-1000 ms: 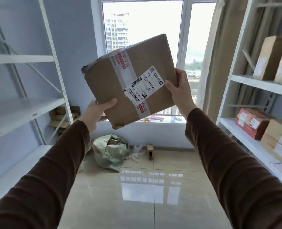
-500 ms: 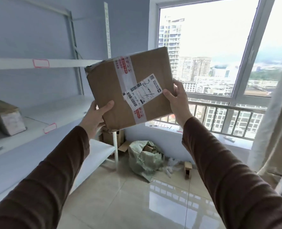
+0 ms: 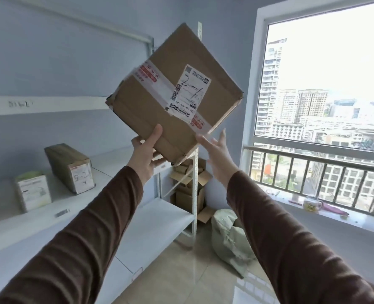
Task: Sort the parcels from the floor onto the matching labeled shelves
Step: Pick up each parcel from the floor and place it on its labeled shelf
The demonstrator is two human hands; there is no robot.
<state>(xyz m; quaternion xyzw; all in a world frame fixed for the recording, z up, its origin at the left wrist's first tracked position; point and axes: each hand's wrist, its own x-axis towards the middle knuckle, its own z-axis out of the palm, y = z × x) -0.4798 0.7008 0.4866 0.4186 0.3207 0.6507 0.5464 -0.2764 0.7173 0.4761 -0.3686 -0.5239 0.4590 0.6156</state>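
Left hand (image 3: 145,156) fingers pinching tilted cardboard parcel (image 3: 175,95), right hand (image 3: 216,150) fingers spread beside it, two boxes (image 3: 71,167) on white shelf (image 3: 115,159), tiled floor (image 3: 181,270).

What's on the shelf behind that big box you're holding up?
Left of the raised cardboard box, the shelf carries two smaller parcels: a long brown one and a pale one. The box and left hand cover the shelf's far end, so anything there is hidden.

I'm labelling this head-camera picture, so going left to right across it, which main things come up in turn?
Small white-fronted box → long box marked by hand → left hand gripping the held parcel → right hand, open → mug on the windowsill.
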